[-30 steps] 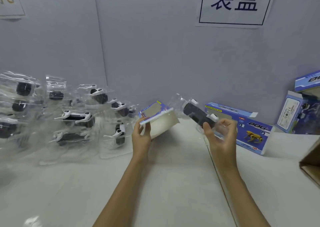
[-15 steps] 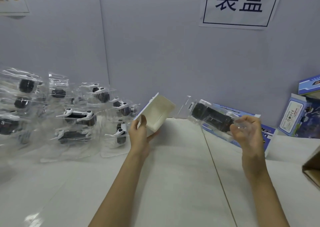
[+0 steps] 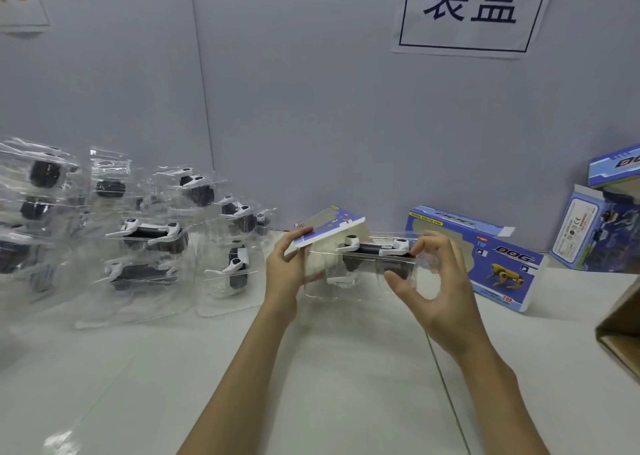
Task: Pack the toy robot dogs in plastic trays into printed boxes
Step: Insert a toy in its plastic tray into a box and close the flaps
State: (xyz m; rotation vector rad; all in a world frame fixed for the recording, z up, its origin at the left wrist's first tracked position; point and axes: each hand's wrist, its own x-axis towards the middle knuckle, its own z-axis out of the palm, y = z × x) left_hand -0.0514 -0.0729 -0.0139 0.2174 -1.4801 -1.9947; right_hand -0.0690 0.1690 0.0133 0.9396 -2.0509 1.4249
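Observation:
My left hand (image 3: 287,271) grips a blue printed box (image 3: 329,229) above the white table, its open end facing right. My right hand (image 3: 433,281) holds the right end of a clear plastic tray (image 3: 363,274) with a black and white toy robot dog (image 3: 375,250) inside. The tray's left end sits at the mouth of the box, partly inside it. Both are held in the air at the middle of the view.
Several more clear trays with toy dogs (image 3: 149,243) are stacked at the left against the wall. A closed printed box (image 3: 485,257) lies at the right, two more boxes (image 3: 602,226) behind it. A brown carton corner (image 3: 620,330) juts in at the right edge.
My right hand brought the tray leftward from beside the lying box to the mouth of the box in my left hand. The box was turned so its printed top faces up.

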